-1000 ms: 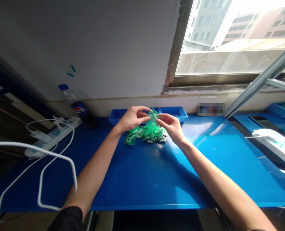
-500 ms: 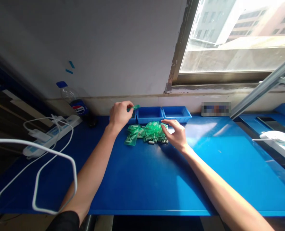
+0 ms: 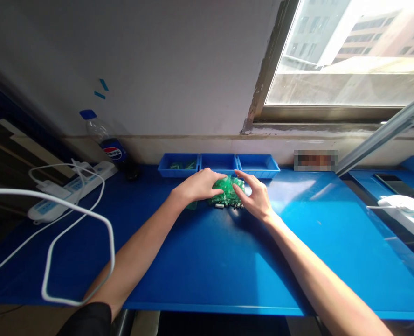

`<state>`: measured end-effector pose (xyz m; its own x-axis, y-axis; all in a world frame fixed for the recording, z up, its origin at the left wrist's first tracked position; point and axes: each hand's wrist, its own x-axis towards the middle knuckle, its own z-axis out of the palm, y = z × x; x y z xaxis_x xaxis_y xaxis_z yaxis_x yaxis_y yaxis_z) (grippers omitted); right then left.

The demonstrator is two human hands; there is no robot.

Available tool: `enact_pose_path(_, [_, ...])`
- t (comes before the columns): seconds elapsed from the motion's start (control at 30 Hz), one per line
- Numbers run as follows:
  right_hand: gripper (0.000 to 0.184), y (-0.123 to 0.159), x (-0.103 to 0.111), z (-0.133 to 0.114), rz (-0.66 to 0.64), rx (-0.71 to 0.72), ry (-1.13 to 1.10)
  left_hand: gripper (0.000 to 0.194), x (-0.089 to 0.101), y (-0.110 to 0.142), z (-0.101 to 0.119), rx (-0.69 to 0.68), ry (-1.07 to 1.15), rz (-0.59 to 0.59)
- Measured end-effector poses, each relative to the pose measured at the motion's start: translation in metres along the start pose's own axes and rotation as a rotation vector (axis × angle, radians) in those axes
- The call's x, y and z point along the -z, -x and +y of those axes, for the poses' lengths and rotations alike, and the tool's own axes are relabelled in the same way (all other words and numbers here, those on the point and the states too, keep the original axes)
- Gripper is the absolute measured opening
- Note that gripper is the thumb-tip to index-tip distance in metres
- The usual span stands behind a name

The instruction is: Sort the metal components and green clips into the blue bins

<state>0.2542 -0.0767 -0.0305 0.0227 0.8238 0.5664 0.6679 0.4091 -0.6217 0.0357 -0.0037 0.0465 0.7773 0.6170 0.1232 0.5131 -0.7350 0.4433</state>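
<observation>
A pile of small green see-through packets (image 3: pixel 224 186) lies on the blue tabletop, with little metallic and black pieces along its front edge. My left hand (image 3: pixel 200 185) reaches over the pile's left side, thumb and fingers apart, and hides part of it. At the right side, my right hand (image 3: pixel 255 195) touches or hovers just above the packets with its fingers spread; contact cannot be made out. Right behind the pile, the left blue bin (image 3: pixel 179 173) contains several green pieces.
A middle blue bin (image 3: pixel 218 161) and a right blue bin (image 3: pixel 258 164) continue the row along the wall. Leftward stand a cola bottle (image 3: pixel 113 151) and a power strip (image 3: pixel 70 191) with a looping white cable (image 3: pixel 113 242). Another power strip (image 3: pixel 408 210) lies far right.
My left hand has come from the left bin, where it held a green piece, down and right onto the pile. That piece is out of its fingers. My right hand has barely moved.
</observation>
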Motion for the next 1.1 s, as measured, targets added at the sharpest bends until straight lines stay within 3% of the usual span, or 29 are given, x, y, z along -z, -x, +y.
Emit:
enact_pose_path(0.1, [0.044, 0.000, 0.000, 0.000, 0.022, -0.009, -0.013, 0.044, -0.001, -0.001, -0.001, -0.007, -0.030, -0.019])
enact_pose_path(0.33, [0.041, 0.000, -0.001, -0.001, 0.020, 0.024, -0.003, 0.043, 0.003, -0.002, -0.002, 0.042, 0.019, 0.060])
enact_pose_path(0.53, [0.040, 0.000, 0.000, 0.002, 0.026, 0.031, -0.006, 0.043, -0.005, -0.005, -0.006, 0.009, 0.006, 0.062])
enact_pose_path(0.67, [0.040, 0.000, 0.000, 0.003, 0.025, 0.032, -0.002, 0.041, -0.007, -0.008, -0.009, -0.014, -0.065, 0.121])
enact_pose_path(0.77, [0.041, 0.000, -0.001, 0.004, 0.053, 0.033, -0.008, 0.038, -0.003, -0.008, -0.010, 0.010, -0.113, 0.259])
enact_pose_path(0.87, [0.043, -0.002, -0.002, 0.000, 0.103, 0.018, -0.060, 0.028, 0.002, -0.008, -0.007, 0.043, 0.031, 0.457])
enact_pose_path(0.93, [0.048, -0.004, -0.001, -0.005, 0.130, -0.042, -0.176, 0.022, 0.006, -0.008, -0.003, 0.058, 0.244, 0.511])
enact_pose_path(1.03, [0.057, -0.007, 0.000, -0.012, 0.110, -0.234, -0.452, 0.026, 0.008, -0.008, 0.002, 0.084, 0.524, 0.451])
enact_pose_path(1.1, [0.053, -0.008, 0.000, -0.013, 0.077, -0.353, -0.587, 0.030, 0.008, -0.008, 0.004, 0.101, 0.608, 0.389])
